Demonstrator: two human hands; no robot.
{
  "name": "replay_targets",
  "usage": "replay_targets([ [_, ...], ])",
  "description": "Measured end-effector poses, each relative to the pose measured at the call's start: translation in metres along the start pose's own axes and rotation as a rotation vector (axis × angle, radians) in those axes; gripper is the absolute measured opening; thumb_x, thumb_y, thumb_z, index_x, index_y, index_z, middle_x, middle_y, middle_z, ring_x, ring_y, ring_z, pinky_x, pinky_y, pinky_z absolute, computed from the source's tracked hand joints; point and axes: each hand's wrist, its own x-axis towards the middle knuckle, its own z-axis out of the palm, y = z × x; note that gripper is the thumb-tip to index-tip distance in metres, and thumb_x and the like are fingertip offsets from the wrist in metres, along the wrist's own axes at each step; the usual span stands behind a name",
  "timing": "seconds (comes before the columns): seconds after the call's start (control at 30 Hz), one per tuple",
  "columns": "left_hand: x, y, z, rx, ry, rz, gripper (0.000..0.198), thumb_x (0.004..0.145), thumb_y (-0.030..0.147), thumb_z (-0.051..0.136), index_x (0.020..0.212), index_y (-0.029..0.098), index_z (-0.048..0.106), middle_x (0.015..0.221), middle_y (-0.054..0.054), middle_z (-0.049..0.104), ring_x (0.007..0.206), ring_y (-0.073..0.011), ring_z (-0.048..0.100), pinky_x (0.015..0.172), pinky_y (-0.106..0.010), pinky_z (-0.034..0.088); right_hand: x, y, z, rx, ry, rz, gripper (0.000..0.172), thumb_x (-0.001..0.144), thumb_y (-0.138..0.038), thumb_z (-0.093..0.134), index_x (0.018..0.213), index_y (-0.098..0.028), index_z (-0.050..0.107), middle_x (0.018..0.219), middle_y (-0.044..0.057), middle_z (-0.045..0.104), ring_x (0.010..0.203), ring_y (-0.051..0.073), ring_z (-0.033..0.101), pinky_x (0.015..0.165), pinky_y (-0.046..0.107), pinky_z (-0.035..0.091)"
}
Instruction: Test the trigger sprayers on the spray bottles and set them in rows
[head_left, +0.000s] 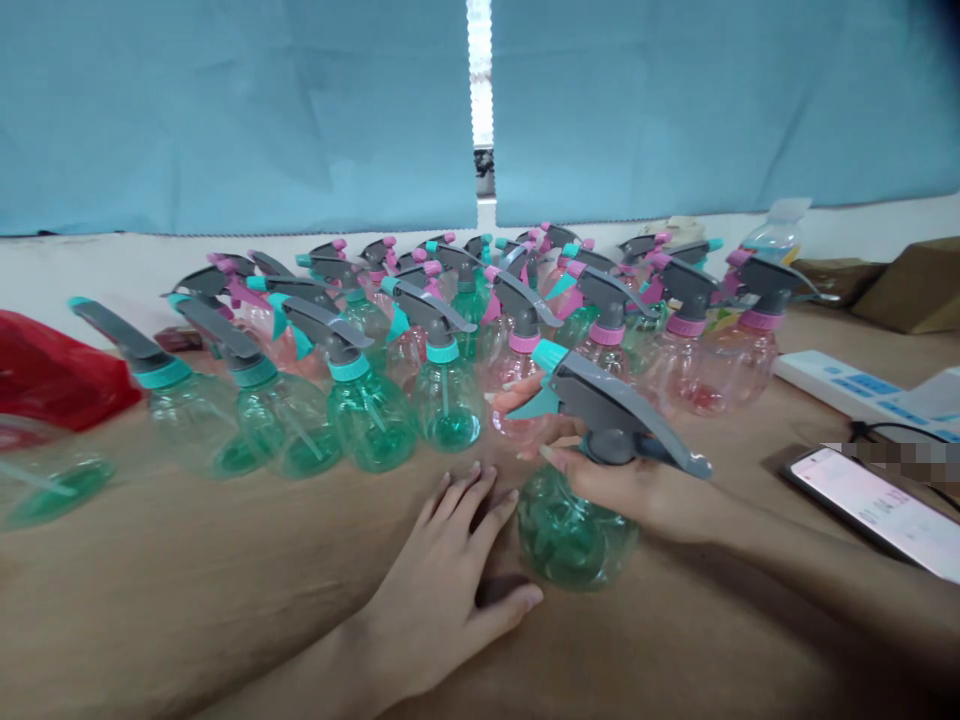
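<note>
My right hand (600, 470) is closed around the neck of a green spray bottle (577, 530), whose grey and turquoise trigger head tilts down to the right. Its collar is hidden by my fingers. Palm down on the wooden table (247, 590), my left hand (450, 570) lies with fingers stretched out, just left of that bottle, holding nothing. Close beyond my left fingertips stand a green spray bottle (448, 400) with a turquoise collar and a pink one (517, 375), partly covered by my right fingers.
Rows of green and pink spray bottles (371, 420) stand across the back. A red plastic bag (60, 370) lies far left. At right are a phone (862, 500), a white power strip (847, 385) and a brown box (911, 285). Blue curtains (225, 110) hang behind.
</note>
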Motion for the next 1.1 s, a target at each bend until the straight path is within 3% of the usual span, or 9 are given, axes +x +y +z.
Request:
replay_targets([
  [0.13, 0.000, 0.000, -0.002, -0.012, -0.012, -0.003, 0.065, 0.089, 0.056, 0.047, 0.140, 0.017, 0.034, 0.149, -0.012, 0.027, 0.136, -0.0316, 0.022, 0.107, -0.052, 0.023, 0.000, 0.001, -0.001, -0.002, 0.001, 0.004, 0.049, 0.078, -0.008, 0.047, 0.121, -0.032, 0.052, 0.109, -0.001, 0.065, 0.077, 0.013, 0.065, 0.072, 0.025, 0.056],
  [0.33, 0.000, 0.001, -0.001, -0.014, -0.017, -0.003, 0.066, 0.089, 0.056, 0.047, 0.140, 0.016, 0.035, 0.149, -0.013, 0.026, 0.136, -0.0307, 0.022, 0.108, -0.052, 0.023, 0.003, 0.006, -0.004, -0.040, -0.062, 0.045, 0.045, 0.079, -0.017, 0.050, 0.121, -0.033, 0.051, 0.089, -0.002, 0.067, 0.067, 0.015, 0.065, 0.063, 0.027, 0.057],
  [0.47, 0.000, 0.002, -0.001, -0.008, -0.015, -0.004, 0.065, 0.089, 0.056, 0.048, 0.139, 0.017, 0.036, 0.149, -0.013, 0.027, 0.136, -0.0309, 0.022, 0.107, -0.052, 0.023, 0.005, 0.006, -0.005, -0.042, -0.056, 0.027, 0.045, 0.077, -0.015, 0.051, 0.119, -0.032, 0.052, 0.096, -0.002, 0.068, 0.065, 0.014, 0.064, 0.059, 0.025, 0.056],
  [0.77, 0.001, 0.002, -0.003, -0.004, -0.025, -0.013, 0.064, 0.089, 0.056, 0.048, 0.138, 0.016, 0.037, 0.149, -0.013, 0.028, 0.136, -0.0310, 0.022, 0.107, -0.051, 0.023, 0.002, -0.001, -0.008, 0.062, -0.083, 0.052, 0.051, 0.069, -0.005, 0.048, 0.111, -0.034, 0.053, 0.101, -0.004, 0.065, 0.076, 0.014, 0.067, 0.068, 0.023, 0.056],
  [1.1, 0.000, 0.002, -0.001, -0.008, -0.032, -0.022, 0.065, 0.088, 0.057, 0.048, 0.138, 0.016, 0.038, 0.149, -0.013, 0.027, 0.136, -0.0313, 0.022, 0.107, -0.052, 0.023, -0.001, -0.003, -0.008, 0.090, -0.054, 0.092, 0.033, 0.070, -0.005, 0.048, 0.090, -0.031, 0.051, 0.095, -0.004, 0.067, 0.073, 0.014, 0.069, 0.066, 0.024, 0.058],
])
